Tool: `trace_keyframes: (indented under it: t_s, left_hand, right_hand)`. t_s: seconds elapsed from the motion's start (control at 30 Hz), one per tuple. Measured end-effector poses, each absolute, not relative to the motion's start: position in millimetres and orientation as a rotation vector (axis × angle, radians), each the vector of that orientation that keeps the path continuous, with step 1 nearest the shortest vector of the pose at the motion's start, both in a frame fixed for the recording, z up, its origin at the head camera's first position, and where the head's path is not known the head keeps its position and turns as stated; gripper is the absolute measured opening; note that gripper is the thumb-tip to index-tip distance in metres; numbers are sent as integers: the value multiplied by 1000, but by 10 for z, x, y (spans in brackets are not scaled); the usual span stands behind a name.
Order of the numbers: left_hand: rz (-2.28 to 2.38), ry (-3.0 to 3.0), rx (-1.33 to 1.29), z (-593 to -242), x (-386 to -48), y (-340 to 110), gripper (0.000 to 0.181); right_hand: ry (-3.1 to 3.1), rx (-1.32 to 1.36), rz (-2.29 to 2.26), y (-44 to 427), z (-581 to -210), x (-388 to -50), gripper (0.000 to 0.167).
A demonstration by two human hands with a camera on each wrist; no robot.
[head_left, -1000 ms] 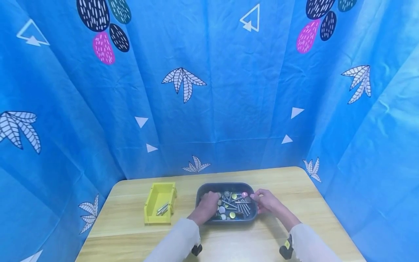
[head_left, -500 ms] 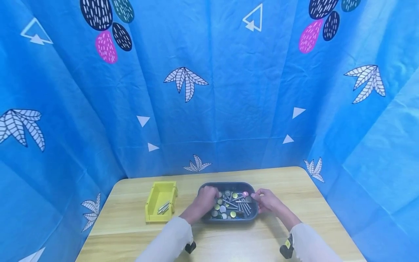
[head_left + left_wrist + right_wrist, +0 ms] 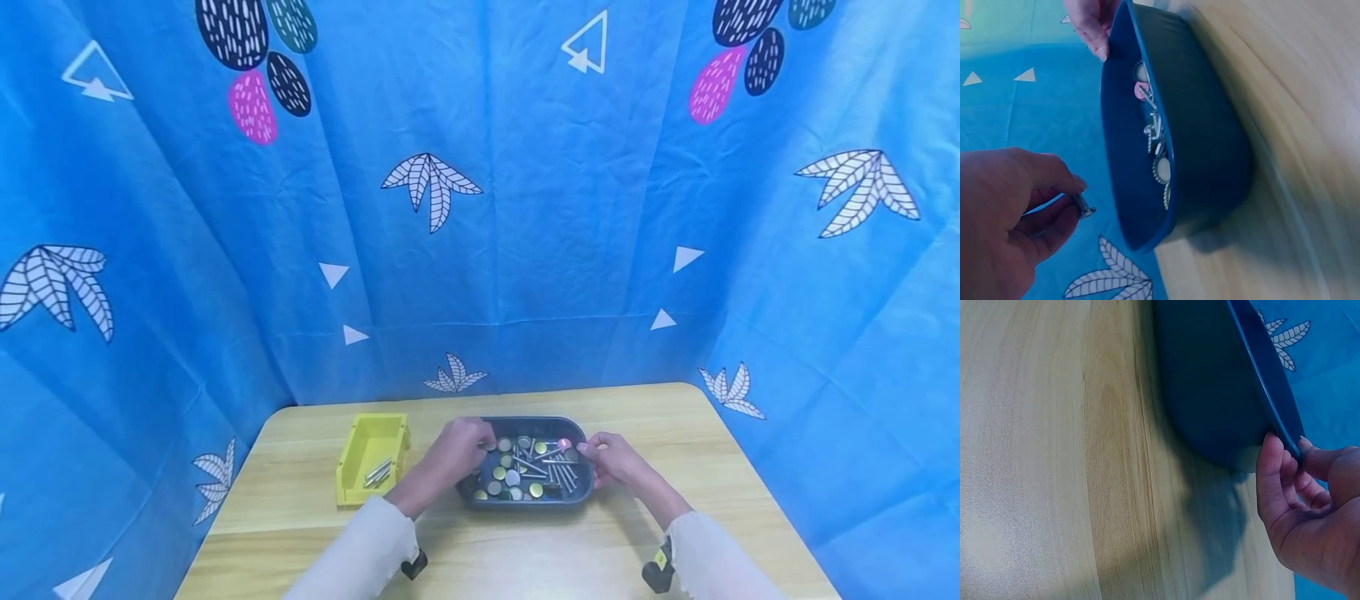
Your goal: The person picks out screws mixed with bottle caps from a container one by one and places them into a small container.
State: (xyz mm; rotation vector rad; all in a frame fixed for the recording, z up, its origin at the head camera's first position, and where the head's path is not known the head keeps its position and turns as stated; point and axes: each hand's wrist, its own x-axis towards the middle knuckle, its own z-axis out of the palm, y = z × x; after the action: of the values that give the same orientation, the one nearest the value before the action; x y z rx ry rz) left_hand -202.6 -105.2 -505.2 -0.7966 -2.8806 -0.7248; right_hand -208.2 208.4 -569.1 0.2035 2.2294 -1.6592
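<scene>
In the head view a dark tray [image 3: 525, 506] holds several metal screws and bottle caps, one of them pink [image 3: 564, 445]. My left hand [image 3: 453, 454] is over the tray's left end. The left wrist view shows that hand [image 3: 1022, 219] pinching a small metal screw [image 3: 1085, 207] between thumb and fingertips, beside the tray wall [image 3: 1204, 125]. My right hand [image 3: 618, 462] pinches the tray's right rim; in the right wrist view the thumb and fingers of that hand [image 3: 1316, 506] are on either side of the rim [image 3: 1272, 412].
A yellow bin [image 3: 352, 454] with several metal screws [image 3: 378, 474] stands on the wooden table [image 3: 525, 558], left of the tray. A blue patterned curtain [image 3: 555, 250] hangs behind the table and at both sides.
My left hand has moved left and slightly up within the head view, from among the caps to the tray's left end. My right hand stays at the right rim.
</scene>
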Motion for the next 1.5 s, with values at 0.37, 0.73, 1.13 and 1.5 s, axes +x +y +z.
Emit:
trace_keyframes:
  t_s: [0.37, 0.73, 1.13, 1.5]
  left_hand:
    - [-677, -2817, -764, -4909, -1951, -1371, 21]
    - [-640, -2833, -682, -4877, -1944, -1738, 30]
    - [-584, -2912, -458, -4977, -2016, -2216, 32]
    - [-631, -2967, -322, -5253, -2131, -2503, 39]
  right_hand:
    - [2223, 211, -1661, 2107, -5716, -2073, 21]
    - [2244, 221, -1648, 2099, -5712, -2079, 20]
    - [2269, 226, -1620, 2091, -5704, -2074, 20]
    - [2232, 212, -1637, 2077, -5680, -2067, 22]
